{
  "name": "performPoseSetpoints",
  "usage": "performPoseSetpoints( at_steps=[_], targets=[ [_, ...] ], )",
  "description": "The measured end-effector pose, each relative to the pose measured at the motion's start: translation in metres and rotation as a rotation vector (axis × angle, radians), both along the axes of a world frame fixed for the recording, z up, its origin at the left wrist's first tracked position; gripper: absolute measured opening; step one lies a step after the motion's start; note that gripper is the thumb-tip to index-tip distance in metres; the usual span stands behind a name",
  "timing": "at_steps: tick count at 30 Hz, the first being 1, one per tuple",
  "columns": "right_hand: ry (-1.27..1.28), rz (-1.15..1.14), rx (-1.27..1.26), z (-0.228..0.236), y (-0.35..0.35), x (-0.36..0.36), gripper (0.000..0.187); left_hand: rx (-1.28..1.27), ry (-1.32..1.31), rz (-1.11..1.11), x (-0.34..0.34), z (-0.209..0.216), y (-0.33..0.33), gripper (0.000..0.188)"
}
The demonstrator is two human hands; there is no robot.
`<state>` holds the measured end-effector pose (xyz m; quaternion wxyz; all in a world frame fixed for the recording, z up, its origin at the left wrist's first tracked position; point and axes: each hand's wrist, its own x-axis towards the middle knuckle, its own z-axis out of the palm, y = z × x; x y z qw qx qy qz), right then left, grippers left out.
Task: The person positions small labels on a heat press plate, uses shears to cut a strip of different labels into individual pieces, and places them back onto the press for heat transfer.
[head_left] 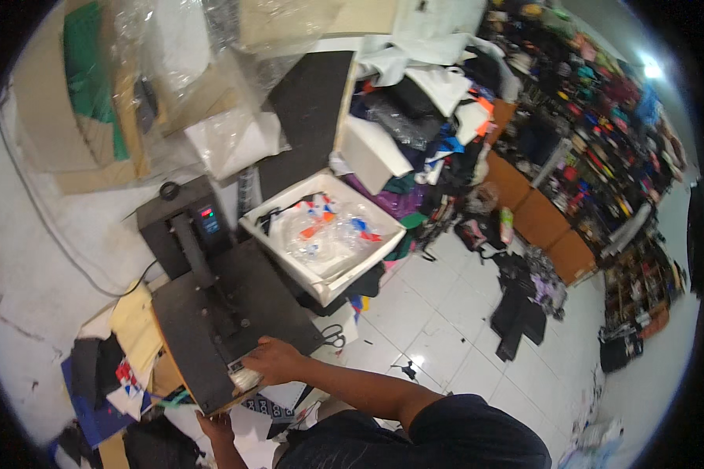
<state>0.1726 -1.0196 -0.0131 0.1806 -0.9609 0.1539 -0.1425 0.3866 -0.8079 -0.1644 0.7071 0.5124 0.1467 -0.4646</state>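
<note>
A black heat press (246,301) with a lit control box (181,223) stands at the left. Its front handle has a pale, wrapped-looking grip (245,377). My right hand (278,362) is closed on this handle, with the fingers bent over it. Lower down, my left hand (216,429) is at the front edge of the press. Its fingertips meet the underside of that edge and are partly hidden, so I cannot make out what they touch. White and black printed sheets (270,408) lie below the press, between my hands.
A white tray (323,291) with clear plastic and coloured pieces sits right of the press. Black scissors (334,336) lie nearby. Fabric scraps (137,313) are piled at the left. Dark clothing (516,301) lies on the tiled floor, before crowded shelves (579,125).
</note>
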Motion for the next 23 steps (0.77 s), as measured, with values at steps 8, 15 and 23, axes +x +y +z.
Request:
performPoseSetpoints(
  at_steps=[8, 15, 23],
  targets=[
    [-0.118, -0.026, -0.149, 0.018, 0.012, 0.007, 0.041, -0.529, 0.072, -0.253, 0.018, -0.008, -0.005, 0.044],
    [0.051, -0.027, -0.09, 0.025, 0.009, 0.016, 0.041, -0.433, 0.102, -0.143, 0.019, -0.007, 0.002, 0.037],
    [0.496, -0.011, -0.002, 0.04, 0.009, 0.032, 0.06, -0.394, 0.161, -0.023, 0.014, -0.018, 0.011, 0.023]
  ],
)
